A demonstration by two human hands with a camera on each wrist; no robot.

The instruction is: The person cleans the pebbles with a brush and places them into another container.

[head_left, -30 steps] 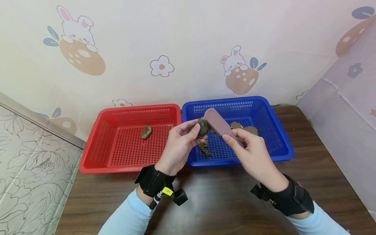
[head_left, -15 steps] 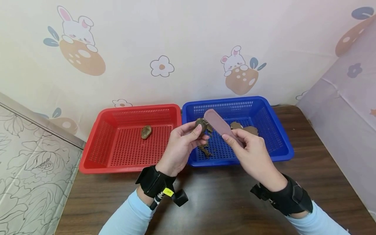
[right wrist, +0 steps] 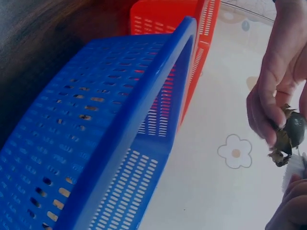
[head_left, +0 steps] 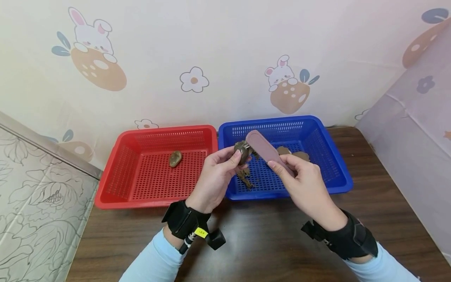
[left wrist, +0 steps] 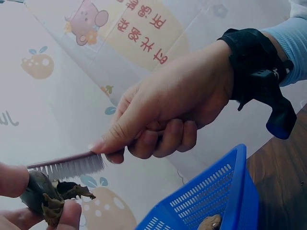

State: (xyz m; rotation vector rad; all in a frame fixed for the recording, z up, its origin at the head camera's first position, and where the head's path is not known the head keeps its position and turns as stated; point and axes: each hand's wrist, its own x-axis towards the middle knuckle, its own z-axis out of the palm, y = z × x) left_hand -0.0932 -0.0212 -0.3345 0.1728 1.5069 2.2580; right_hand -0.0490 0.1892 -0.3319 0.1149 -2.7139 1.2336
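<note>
My left grip [head_left: 216,168] pinched a dark, rounded object [head_left: 241,152], brown flakes attached; my right grip [head_left: 301,176] held a pink brush [head_left: 262,145], bristles facing the object.

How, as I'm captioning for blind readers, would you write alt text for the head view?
A left hand pinches a greenish stone-like object above a blue basket, while the right hand holds a pink brush beside it. A red basket alongside contains one brownish lump.
</note>
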